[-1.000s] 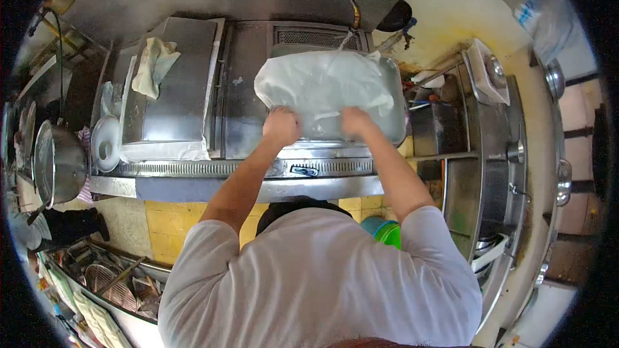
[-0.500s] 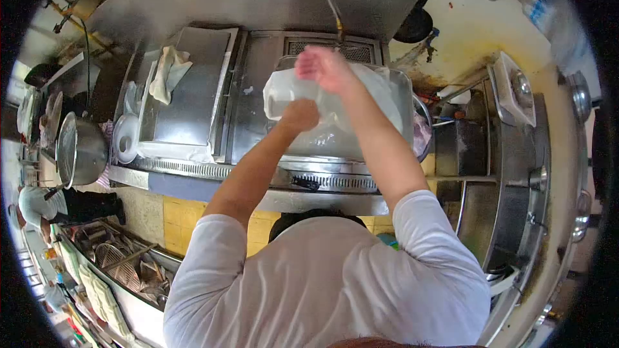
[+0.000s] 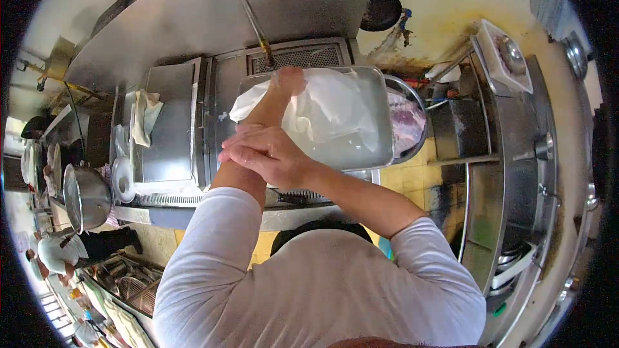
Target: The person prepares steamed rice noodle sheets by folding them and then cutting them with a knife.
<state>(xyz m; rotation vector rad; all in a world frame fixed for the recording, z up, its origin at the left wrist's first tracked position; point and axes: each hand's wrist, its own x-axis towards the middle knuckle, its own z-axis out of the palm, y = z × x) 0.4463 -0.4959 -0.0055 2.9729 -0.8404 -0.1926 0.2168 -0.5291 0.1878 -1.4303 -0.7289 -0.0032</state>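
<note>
My left hand (image 3: 291,81) is raised at the tap (image 3: 265,51), above the back left edge of a clear tub (image 3: 385,93). Its fingers are too unclear to tell how they are held. My right hand (image 3: 261,153) lies across my left forearm, with its fingers wrapped round it. White sheeting (image 3: 329,100), which looks like plastic or cloth, lies bunched in cloudy liquid in the tub. Part of it hangs over the left side.
Right of the tub, a metal bowl (image 3: 422,130) holds raw meat (image 3: 405,119). A cloth (image 3: 146,116) rests on the steel surface at left, near a large pot (image 3: 87,196). Shelving (image 3: 516,167) stands at right. Another person (image 3: 61,251) is at the far left.
My left hand has moved back to the tap. My right hand has come down from above the tub onto my left forearm. The view has shifted, showing more of the meat bowl.
</note>
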